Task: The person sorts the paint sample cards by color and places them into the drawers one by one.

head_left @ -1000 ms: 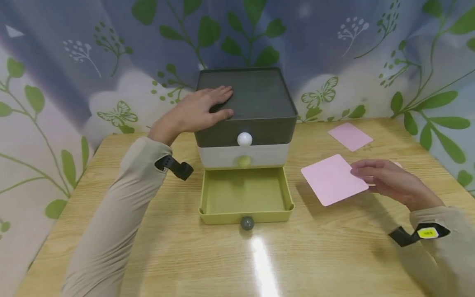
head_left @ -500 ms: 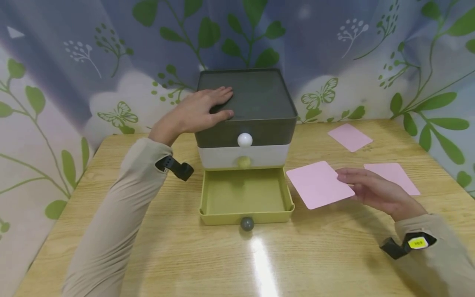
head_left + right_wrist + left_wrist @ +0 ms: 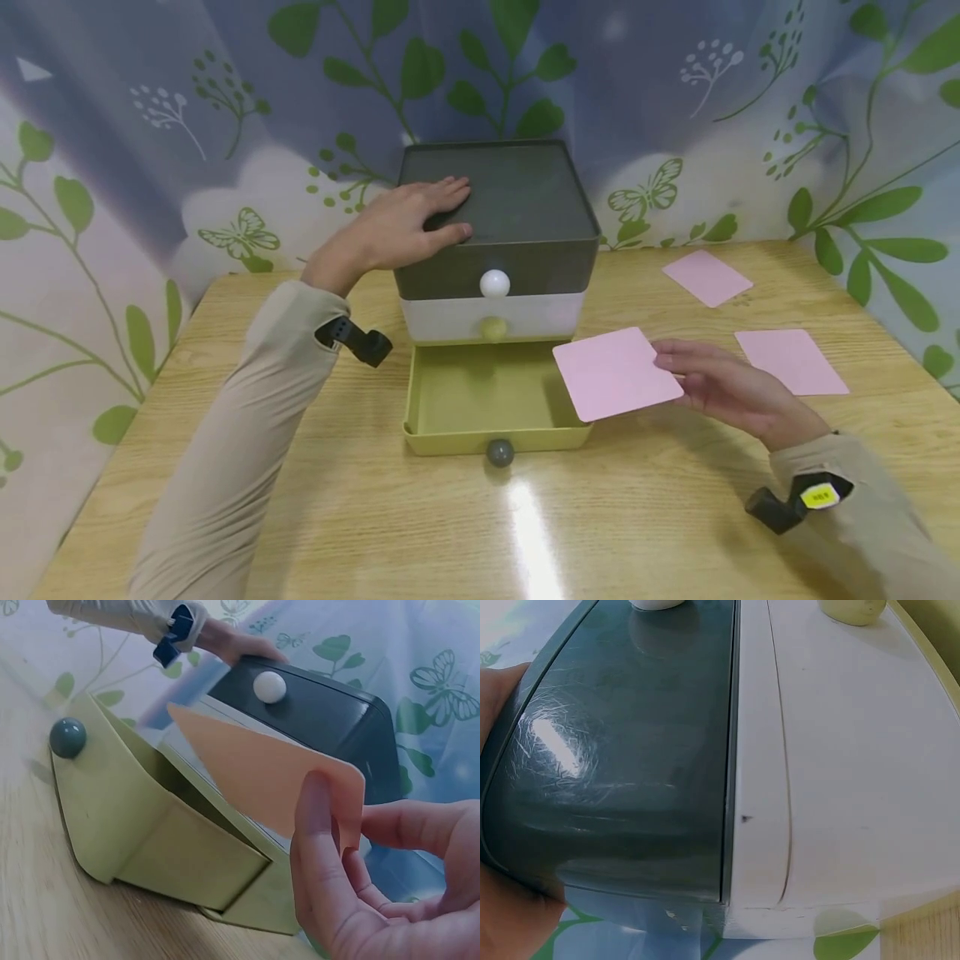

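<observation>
A small three-tier drawer box stands at the back of the table, dark grey on top, white in the middle, yellow-green below. Its bottom drawer is pulled out, with bare floor showing and a grey ball knob in front. My left hand rests on the dark top, fingers stretched across the left side. Between thumb and fingers, my right hand pinches a pink square card by its right edge. The card overlaps the drawer's right side in the head view, and the right wrist view shows it tilted.
Two more pink cards lie on the wooden table to the right: one card towards the back and another card beyond my right hand. A leaf-patterned curtain hangs behind the box.
My right hand has carried the pink card leftward to the drawer's right side, uncovering the card lying behind the hand. My left hand has stayed in place.
</observation>
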`<state>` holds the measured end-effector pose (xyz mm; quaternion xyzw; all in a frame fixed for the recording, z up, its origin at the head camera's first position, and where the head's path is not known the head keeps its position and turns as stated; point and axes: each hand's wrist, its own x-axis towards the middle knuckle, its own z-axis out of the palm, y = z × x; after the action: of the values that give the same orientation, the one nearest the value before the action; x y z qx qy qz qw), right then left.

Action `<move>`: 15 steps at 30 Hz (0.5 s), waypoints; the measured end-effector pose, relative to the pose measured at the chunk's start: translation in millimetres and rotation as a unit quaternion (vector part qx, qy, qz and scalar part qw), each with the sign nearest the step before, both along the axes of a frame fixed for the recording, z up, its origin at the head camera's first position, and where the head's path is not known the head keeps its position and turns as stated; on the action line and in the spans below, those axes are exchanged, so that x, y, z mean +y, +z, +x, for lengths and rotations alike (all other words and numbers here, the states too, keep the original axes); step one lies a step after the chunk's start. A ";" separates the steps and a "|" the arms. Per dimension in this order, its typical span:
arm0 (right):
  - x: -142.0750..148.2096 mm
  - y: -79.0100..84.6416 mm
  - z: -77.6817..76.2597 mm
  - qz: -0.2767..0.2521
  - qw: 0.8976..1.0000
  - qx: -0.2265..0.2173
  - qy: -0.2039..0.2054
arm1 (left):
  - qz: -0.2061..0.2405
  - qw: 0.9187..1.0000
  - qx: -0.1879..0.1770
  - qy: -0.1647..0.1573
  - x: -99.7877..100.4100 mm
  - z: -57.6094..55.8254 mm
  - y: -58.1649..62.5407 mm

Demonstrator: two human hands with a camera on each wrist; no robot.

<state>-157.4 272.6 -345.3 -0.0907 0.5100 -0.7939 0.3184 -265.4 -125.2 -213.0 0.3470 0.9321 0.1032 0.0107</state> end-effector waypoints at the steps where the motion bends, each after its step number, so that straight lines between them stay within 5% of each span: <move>1: -2.8 0.4 0.3 0.003 1.000 0.001 0.003 | 0.000 1.000 0.000 0.000 0.0 0.1 -0.1; 15: -25.7 3.4 -0.6 0.018 1.000 0.013 0.018 | 0.004 1.000 0.001 0.001 -0.3 -0.7 -1.7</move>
<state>-158.1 247.0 -342.0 -0.1041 0.5268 -0.7774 0.3274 -266.0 -125.5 -214.8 0.3460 0.9321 0.1067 0.0083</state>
